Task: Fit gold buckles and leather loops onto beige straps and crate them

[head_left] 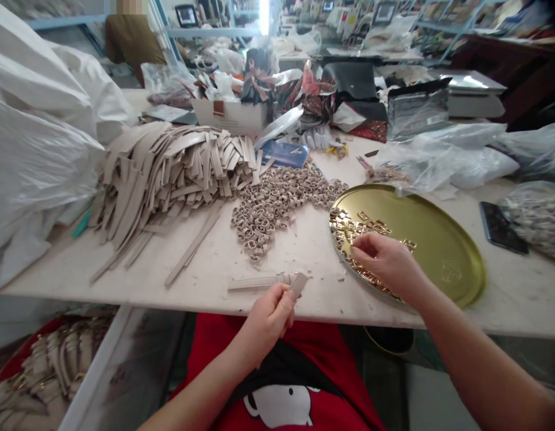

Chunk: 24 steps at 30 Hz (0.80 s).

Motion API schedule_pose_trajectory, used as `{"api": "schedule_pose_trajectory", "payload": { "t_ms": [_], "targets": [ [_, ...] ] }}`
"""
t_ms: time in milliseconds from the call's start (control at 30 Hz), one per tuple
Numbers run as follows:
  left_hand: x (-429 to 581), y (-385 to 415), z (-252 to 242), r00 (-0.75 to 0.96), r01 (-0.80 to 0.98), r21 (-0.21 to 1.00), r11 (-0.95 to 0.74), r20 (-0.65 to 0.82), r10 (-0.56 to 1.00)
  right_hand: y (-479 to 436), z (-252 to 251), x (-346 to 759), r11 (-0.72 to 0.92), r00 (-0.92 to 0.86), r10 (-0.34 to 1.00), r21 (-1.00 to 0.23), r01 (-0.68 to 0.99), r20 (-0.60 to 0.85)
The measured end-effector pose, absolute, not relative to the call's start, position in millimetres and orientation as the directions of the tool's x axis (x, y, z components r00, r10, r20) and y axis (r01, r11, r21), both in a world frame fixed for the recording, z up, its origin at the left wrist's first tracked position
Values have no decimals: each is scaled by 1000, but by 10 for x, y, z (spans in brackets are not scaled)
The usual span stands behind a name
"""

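The left hand clenches one beige strap above the table edge; the right hand curls among dozens of gold buckles on one round brass tray, any grip hidden

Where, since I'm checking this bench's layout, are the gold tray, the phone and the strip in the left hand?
Gold tray (pixel 439 251): head view, bare inner surface.
Phone (pixel 499 226): head view, dark screen.
Beige strip (pixel 299 285): head view, end protruding from the left hand (pixel 268 317).

Left hand grips beige strap, right hand touches gold buckles.
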<state>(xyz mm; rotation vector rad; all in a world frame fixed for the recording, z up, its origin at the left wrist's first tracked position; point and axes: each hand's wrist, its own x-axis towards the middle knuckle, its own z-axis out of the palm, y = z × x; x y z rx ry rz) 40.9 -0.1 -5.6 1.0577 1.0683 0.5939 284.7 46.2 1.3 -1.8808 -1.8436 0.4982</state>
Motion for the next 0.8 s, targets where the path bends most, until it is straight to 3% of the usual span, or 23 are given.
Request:
{"api": "schedule_pose_trajectory", "payload": {
  "t_ms": [100,267,400,567,800],
  "targets": [
    [519,-3,-8,434,-134,839,527,-429,793,152,6,2419,92,-29,995,-778,622,94],
    [484,-94,-2,467,-409,642,648,-463,753,-261,-111,1791,134,-15,990,-898,419,141],
    [358,-230,40,429,-343,737,583,-429,795,-415,-129,1684,-19,-112,993,-992,126,-33],
    [350,-386,47,290,-181,881,437,-377,880,-487,-91,1753,-272,-135,958,-951,-146,-253],
    [337,-491,86,327,-209,883,421,-343,881,-635,-134,1689,-330,-149,943,-889,-317,-297]
  ]
}}
